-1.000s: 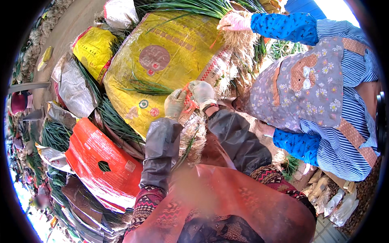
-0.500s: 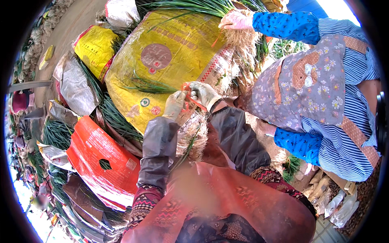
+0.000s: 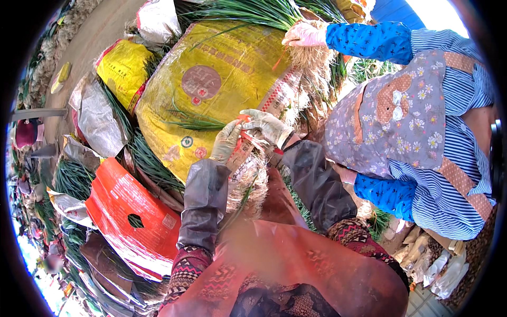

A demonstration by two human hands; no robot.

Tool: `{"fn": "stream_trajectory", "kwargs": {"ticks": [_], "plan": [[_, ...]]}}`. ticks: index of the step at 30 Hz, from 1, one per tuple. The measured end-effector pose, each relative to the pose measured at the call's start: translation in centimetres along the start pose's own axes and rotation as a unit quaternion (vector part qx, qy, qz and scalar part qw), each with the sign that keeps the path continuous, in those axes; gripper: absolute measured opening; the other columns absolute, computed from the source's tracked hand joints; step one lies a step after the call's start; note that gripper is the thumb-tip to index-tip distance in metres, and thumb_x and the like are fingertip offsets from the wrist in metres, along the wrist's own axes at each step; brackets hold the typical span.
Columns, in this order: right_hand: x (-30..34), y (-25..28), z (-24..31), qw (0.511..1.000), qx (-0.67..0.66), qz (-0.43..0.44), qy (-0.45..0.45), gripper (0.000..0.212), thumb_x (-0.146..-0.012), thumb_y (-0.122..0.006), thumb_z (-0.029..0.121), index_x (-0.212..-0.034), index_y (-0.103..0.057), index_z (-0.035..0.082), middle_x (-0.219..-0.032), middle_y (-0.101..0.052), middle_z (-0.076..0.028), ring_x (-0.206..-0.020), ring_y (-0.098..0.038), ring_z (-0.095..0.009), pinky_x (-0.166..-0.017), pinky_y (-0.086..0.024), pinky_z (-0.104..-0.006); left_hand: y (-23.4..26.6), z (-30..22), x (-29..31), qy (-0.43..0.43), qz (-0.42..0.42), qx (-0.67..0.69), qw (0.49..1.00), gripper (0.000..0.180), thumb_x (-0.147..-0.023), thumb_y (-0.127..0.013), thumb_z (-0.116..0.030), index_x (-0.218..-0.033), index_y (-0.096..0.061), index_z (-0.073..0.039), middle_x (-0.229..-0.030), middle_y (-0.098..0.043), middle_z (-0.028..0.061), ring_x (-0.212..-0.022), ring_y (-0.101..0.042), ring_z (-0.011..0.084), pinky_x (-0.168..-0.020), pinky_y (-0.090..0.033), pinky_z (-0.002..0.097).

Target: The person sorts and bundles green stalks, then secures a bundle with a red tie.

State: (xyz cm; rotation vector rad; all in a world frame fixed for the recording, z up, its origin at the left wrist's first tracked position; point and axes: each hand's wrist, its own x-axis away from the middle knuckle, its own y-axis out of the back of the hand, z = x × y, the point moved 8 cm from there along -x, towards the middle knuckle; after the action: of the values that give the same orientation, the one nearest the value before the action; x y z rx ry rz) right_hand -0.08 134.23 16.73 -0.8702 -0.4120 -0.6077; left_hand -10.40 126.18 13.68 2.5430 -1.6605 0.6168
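My left hand (image 3: 226,141), in a pale work glove, is closed in a pinch at an orange-red strip (image 3: 244,136). Right beside it, my gloved right hand (image 3: 268,127) grips the same strip with bent fingers, thumb and fingertips close to the left ones. Both hands are above the near edge of a large yellow printed sack (image 3: 222,58). A thin bunch of long green leaves (image 3: 198,122) lies on the sack and reaches up to my left fingers. Its lower end is hidden by my hands. Pale dry roots (image 3: 251,179) hang just below them.
At the right a person in a flowered apron (image 3: 391,111) holds a thick bundle of green leafy stalks (image 3: 259,13) by its roots with a gloved hand (image 3: 305,33). An orange-red sack (image 3: 132,211), a smaller yellow sack (image 3: 124,68) and a whitish sack (image 3: 97,113) stand at the left among more greens.
My right hand has shifted slightly right and its fingers have opened out a little; the strip stays between my hands. The other person's hand and bundle have moved slightly left.
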Motion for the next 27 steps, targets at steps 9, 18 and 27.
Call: {"fn": "stream_trajectory", "kwargs": {"ticks": [9,18,27], "plan": [[0.2,1.4,1.9,0.964,0.231,-0.029,0.131,0.065,-0.076,-0.057,-0.011,-0.136,-0.041,0.008,-0.104,-0.059,-0.006,-0.083,-0.058,-0.013,-0.067,-0.050,-0.0260,-2.1,-0.7,-0.4,-0.035,0.100,-0.026,0.994,0.034,-0.092,-0.055,-0.016,-0.121,-0.055,0.004,-0.130,-0.050,0.0128,-0.116,-0.048,0.0179,-0.098,-0.037,0.0283],[1.2,5.0,0.0,0.989,0.027,-0.115,0.090,0.060,-0.084,-0.053,-0.002,-0.140,-0.033,0.006,-0.113,-0.057,-0.012,-0.087,-0.059,-0.017,-0.073,-0.049,-0.0263,-3.9,-1.1,-0.8,-0.133,0.084,-0.307,0.939,0.028,-0.087,-0.060,-0.021,-0.103,-0.066,0.001,-0.146,-0.026,0.0227,-0.133,-0.032,0.0283,-0.105,-0.028,0.0331],[4.0,1.9,1.1,0.939,0.258,-0.144,0.174,0.060,-0.078,-0.056,-0.002,-0.135,-0.042,0.006,-0.095,-0.062,-0.012,-0.081,-0.061,-0.025,-0.076,-0.049,-0.0318,-3.3,-0.4,-0.8,-0.154,0.083,-0.269,0.947,0.036,-0.086,-0.060,-0.026,-0.114,-0.064,-0.004,-0.149,-0.020,0.0210,-0.136,-0.026,0.0313,-0.109,-0.023,0.0340]]}}
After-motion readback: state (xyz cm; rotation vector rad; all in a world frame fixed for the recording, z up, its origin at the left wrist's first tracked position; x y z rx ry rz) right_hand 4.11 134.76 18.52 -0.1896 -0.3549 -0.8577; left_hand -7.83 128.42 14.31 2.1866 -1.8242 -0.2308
